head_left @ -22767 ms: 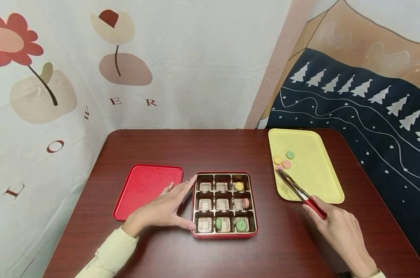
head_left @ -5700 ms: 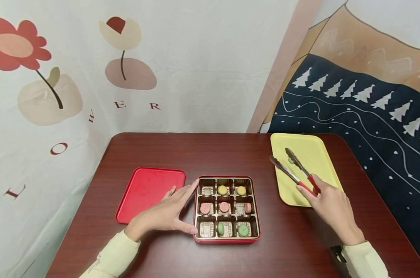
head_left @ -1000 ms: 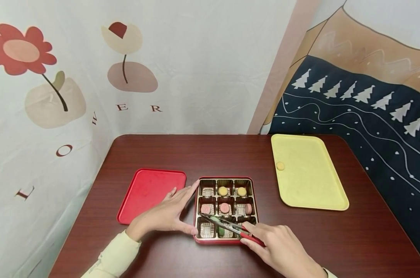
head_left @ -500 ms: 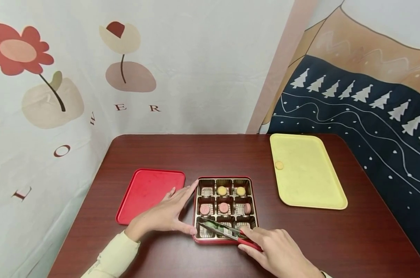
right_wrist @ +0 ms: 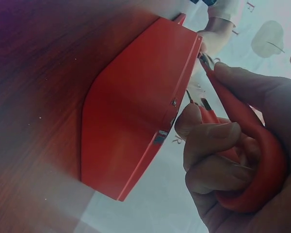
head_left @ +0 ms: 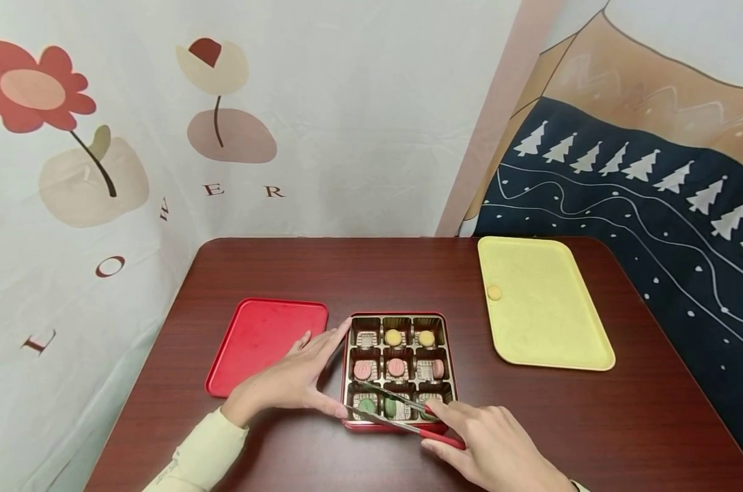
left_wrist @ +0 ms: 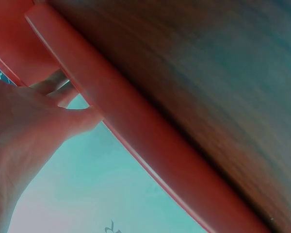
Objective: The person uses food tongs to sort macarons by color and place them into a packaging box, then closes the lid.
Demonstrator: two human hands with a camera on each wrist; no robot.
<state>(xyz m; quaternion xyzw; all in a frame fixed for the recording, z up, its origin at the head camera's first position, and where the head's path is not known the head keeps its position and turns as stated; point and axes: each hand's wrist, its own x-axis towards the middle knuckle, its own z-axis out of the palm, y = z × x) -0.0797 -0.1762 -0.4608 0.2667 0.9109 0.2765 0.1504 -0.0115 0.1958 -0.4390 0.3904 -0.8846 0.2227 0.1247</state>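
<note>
A red square box [head_left: 402, 428] with a gold divided insert stands mid-table, holding several macarons. My left hand [head_left: 288, 379], thumb and fingers spread, touches the box's left side; in the left wrist view its thumb rests at the edge. My right hand [head_left: 491, 437] grips red-handled metal tongs [head_left: 393, 424] over the front row. The tongs' arms are spread around a green macaron [head_left: 367, 406] in the front-left compartment. Another green macaron [head_left: 390, 408] stands on edge in the front-middle one. Pink macarons [head_left: 396, 367] sit in the middle row, yellow macarons [head_left: 393, 337] at the back.
A red lid [head_left: 267, 342] lies left of the box, partly behind my left hand. At the back right is a yellow tray [head_left: 550, 307] bearing one yellow macaron [head_left: 494, 293]. A printed cloth [head_left: 347, 123] hangs behind the table [head_left: 347, 273].
The tongs' arms have spread, letting go of the green macaron in the front-left compartment. Since the oldest frame, pink, yellow and green macarons have moved into the box. My left hand stays put.
</note>
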